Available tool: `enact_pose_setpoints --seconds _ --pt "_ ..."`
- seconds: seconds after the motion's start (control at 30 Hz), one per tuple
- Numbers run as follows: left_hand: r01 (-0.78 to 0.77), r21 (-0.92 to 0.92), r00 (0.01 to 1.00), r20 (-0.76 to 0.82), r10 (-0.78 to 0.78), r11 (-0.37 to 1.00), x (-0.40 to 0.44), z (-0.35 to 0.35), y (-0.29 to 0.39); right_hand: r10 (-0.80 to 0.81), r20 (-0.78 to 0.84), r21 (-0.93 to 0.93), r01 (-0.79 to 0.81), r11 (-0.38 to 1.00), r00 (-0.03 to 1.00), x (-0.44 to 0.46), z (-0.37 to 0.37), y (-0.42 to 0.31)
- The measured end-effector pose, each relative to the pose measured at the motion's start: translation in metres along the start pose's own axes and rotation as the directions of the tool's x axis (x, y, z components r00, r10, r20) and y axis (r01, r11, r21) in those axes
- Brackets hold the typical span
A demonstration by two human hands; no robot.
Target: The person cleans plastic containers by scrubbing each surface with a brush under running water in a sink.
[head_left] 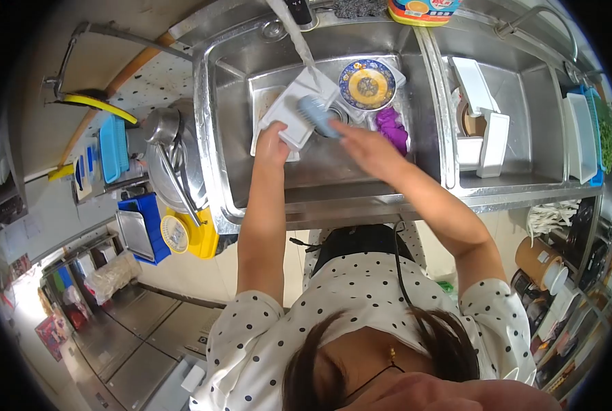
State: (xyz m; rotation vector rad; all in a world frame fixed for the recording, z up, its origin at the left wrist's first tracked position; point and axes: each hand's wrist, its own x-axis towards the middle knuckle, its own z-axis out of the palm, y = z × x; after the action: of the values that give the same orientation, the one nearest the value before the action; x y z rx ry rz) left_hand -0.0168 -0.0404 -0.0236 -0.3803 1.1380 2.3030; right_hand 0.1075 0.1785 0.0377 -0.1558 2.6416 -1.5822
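Observation:
Over the left sink basin (299, 188), my left hand (272, 145) grips the lower left edge of a white rectangular dish (283, 113). My right hand (369, 149) is closed round the handle end of a light blue brush (315, 114), slightly blurred. The brush head lies against the dish. Water runs from above onto the dish's upper end. A blue and yellow patterned plate (367, 84) rests at the basin's right, with a purple cloth (391, 130) just below it. Other white dishes are partly hidden beneath the held dish and the plate.
The right basin holds several white dishes (494, 145). A metal divider (439, 103) separates the basins. An orange and yellow container (422, 10) stands at the back rim. Metal pots (162, 126) and a yellow basin (205, 236) are left of the sink.

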Motion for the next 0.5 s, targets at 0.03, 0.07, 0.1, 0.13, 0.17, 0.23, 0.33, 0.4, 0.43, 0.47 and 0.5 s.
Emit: enact_pose_setpoints --seconds 0.03,0.07,0.1,0.13,0.17,0.23,0.33,0.4,0.43,0.47,0.5 --pt "-0.019 0.001 0.999 0.030 0.018 1.000 -0.010 0.008 0.002 0.016 0.074 0.031 -0.018 0.999 0.997 0.010 0.009 -0.013" --pt "-0.003 0.012 1.000 0.023 0.003 1.000 -0.022 0.018 0.006 -0.027 0.050 -0.060 0.030 0.998 0.998 0.017 0.012 -0.020" --pt "0.013 0.021 1.000 0.017 -0.014 1.000 -0.034 0.030 0.010 -0.069 0.031 -0.155 0.073 0.985 0.997 0.025 0.012 -0.022" --pt "0.032 0.028 0.999 0.009 -0.033 0.999 -0.044 0.036 0.011 -0.107 0.019 -0.251 0.109 0.962 0.994 0.031 0.007 -0.021" --pt "0.031 -0.001 0.999 0.015 -0.031 1.000 -0.049 0.038 0.010 0.005 -0.031 -0.213 -0.011 0.977 0.999 0.039 -0.009 -0.012" --pt "0.001 0.032 0.997 0.077 -0.003 0.999 -0.052 0.044 0.009 0.165 -0.087 -0.297 -0.184 0.937 0.982 0.055 -0.042 0.023" --pt "0.001 0.014 0.995 0.102 -0.002 1.000 -0.051 0.062 0.007 -0.027 -0.002 -0.343 0.025 0.939 1.000 0.037 -0.024 0.012" --pt "0.037 -0.006 0.996 0.082 -0.037 0.999 -0.043 0.060 0.004 0.050 0.142 -0.323 -0.002 0.946 0.989 0.027 -0.034 -0.026" --pt "0.057 -0.022 0.992 0.111 -0.055 0.998 -0.039 0.056 0.002 -0.145 -0.069 -0.304 0.118 0.945 0.987 0.041 -0.036 -0.005" --pt "0.058 -0.006 0.993 0.099 -0.057 0.998 -0.039 0.053 -0.005 0.292 -0.002 -0.205 -0.286 0.936 0.956 0.050 -0.058 0.023" --pt "0.052 0.007 0.995 0.088 -0.053 0.999 -0.045 0.062 -0.007 0.263 -0.005 -0.207 -0.258 0.944 0.965 0.047 -0.059 0.029"
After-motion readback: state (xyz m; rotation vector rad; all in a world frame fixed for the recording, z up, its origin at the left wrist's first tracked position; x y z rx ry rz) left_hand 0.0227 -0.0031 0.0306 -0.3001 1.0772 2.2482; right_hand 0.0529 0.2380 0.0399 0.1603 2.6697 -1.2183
